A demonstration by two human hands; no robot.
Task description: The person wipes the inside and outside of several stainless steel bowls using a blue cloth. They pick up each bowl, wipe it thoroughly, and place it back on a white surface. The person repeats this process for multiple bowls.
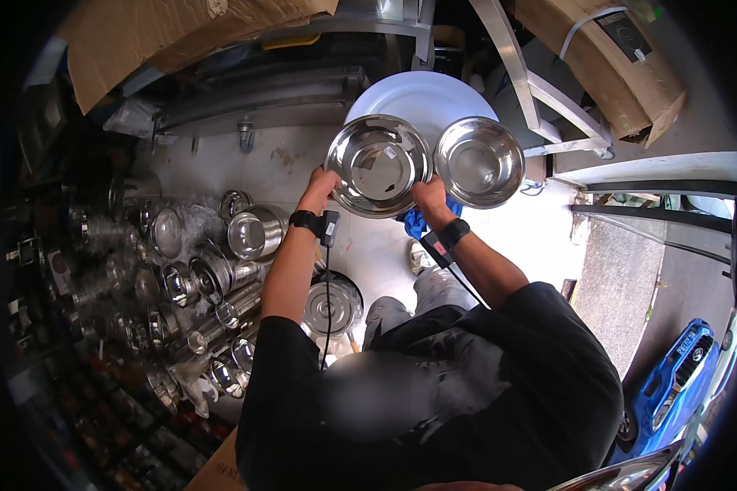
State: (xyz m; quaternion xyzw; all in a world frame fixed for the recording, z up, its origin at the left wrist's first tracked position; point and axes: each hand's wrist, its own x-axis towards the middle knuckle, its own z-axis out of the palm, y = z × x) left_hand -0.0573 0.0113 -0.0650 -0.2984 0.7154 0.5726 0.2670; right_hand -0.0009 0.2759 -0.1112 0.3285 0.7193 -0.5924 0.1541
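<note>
In front of me is a wide, shiny metal basin [373, 192], tilted so that its inside faces up; a small label sticks to its bottom. My left hand [326, 182] is closed on its left rim, and my right hand [428, 195] grips the right rim. The fingers beneath the basin are hidden. Right beside it sits a second metal basin [499, 184], its edge close to my right hand; whether they touch I cannot tell. Behind both basins shows a white round surface [418, 92]. Something blue, like cloth [418, 222], is partly visible below my right hand.
Many metal pots and bowls [213, 274], some in clear plastic, crowd the floor at left. A round metal lid or pan [332, 307] lies near my legs. A metal frame [540, 102] and cardboard boxes [606, 65] stand far right; a blue vehicle [675, 389] is outside.
</note>
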